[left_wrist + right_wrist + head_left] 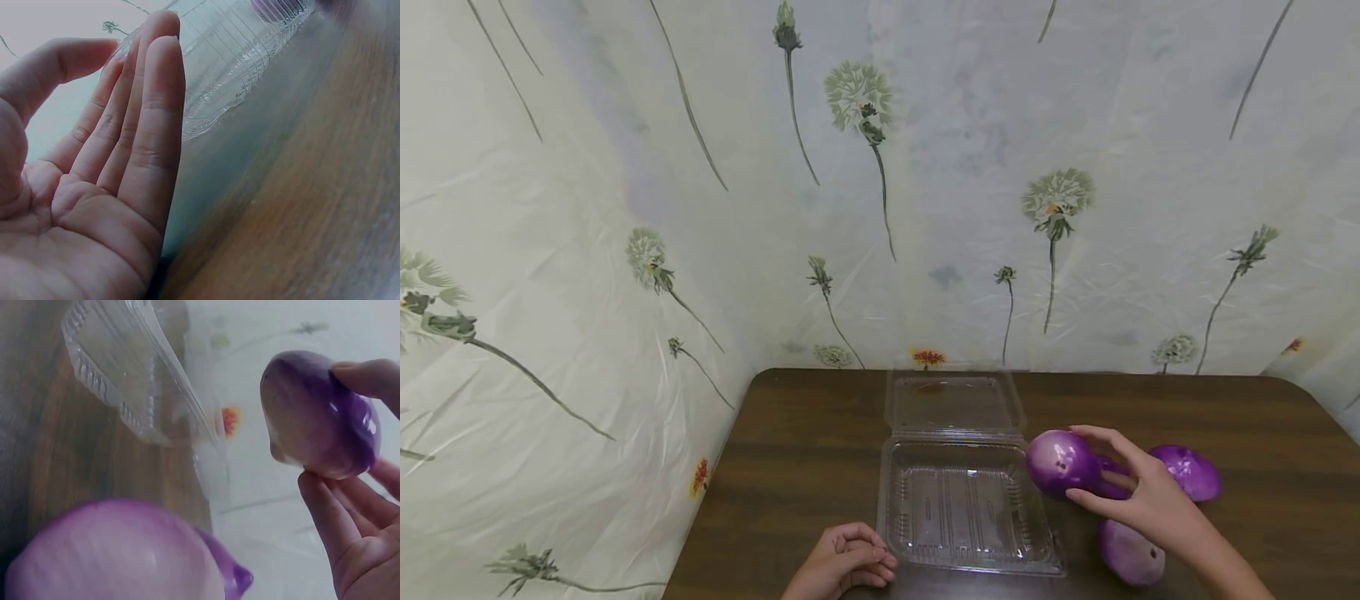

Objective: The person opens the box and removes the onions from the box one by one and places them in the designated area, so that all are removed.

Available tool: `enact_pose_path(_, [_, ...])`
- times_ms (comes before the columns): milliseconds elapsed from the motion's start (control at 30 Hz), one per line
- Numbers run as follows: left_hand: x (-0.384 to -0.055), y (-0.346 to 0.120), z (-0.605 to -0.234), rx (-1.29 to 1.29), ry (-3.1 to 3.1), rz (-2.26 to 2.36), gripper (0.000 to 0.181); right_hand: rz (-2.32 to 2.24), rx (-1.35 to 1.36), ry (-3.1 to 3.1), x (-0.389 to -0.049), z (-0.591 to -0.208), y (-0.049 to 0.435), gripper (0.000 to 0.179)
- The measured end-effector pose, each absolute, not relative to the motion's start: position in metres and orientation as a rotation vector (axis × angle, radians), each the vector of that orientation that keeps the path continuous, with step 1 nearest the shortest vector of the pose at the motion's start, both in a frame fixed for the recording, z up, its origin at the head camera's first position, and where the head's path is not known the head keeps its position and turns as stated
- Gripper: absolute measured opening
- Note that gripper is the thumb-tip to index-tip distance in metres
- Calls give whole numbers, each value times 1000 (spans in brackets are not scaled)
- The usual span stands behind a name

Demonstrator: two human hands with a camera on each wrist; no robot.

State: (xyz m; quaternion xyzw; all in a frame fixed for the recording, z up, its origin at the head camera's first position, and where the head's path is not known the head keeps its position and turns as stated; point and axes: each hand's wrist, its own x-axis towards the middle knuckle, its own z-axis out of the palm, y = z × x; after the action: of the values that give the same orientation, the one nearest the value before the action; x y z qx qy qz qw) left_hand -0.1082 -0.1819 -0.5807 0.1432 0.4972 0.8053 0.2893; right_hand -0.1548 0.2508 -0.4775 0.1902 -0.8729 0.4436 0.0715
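My right hand [1138, 492] grips a glossy purple-and-pale rounded object [1060, 462] between thumb and fingertips. It is raised by the right edge of the clear plastic clamshell box [970, 567]. In the right wrist view the held object [312, 419] has a pale side and a darker purple side. The box lies with its lid [955, 404] folded back toward the wall, and nothing lies inside its base. My left hand [850, 560] is beside the box's front left corner. Its fingers [156, 112] are fairly straight and nothing shows in the palm [87, 231].
More purple objects lie on the brown wooden table [805, 467] to the right: one [1187, 473] beyond my right hand, one [1131, 552] below it, and one [1111, 477] partly hidden by the fingers. Flower-patterned sheeting [940, 208] hangs behind the table and on its left.
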Motion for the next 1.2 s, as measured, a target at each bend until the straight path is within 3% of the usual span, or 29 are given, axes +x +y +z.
enact_pose_path(600, [-109,-181,-582,396,1311,2163,17,1372,269,-2587,-123,-487,309,78])
enact_pose_path(1200, [-109,-181,-581,383,1315,2157,17,1516,-90,-2479,-100,-542,364,86])
